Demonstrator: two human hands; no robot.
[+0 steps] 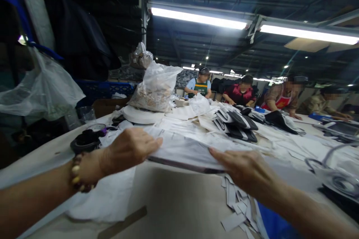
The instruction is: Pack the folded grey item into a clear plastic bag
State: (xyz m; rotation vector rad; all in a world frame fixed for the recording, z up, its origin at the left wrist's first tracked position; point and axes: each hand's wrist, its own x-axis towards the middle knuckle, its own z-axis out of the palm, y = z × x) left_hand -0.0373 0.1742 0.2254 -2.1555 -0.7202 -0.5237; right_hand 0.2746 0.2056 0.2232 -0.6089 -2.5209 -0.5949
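My left hand (127,150), with a bead bracelet on the wrist, grips the left edge of a flat stack of pale sheet pieces (185,151) raised a little off the table (174,201). My right hand (242,167) holds the same stack's right front edge, fingers spread along it. The stack shows a dark lower edge between my hands.
Loose white cut pieces (238,209) lie under my right wrist. Dark striped shoe parts (238,125) are piled farther back, with a filled plastic bag (155,87) behind. A black round object (85,141) sits at left. Several people work along the far side.
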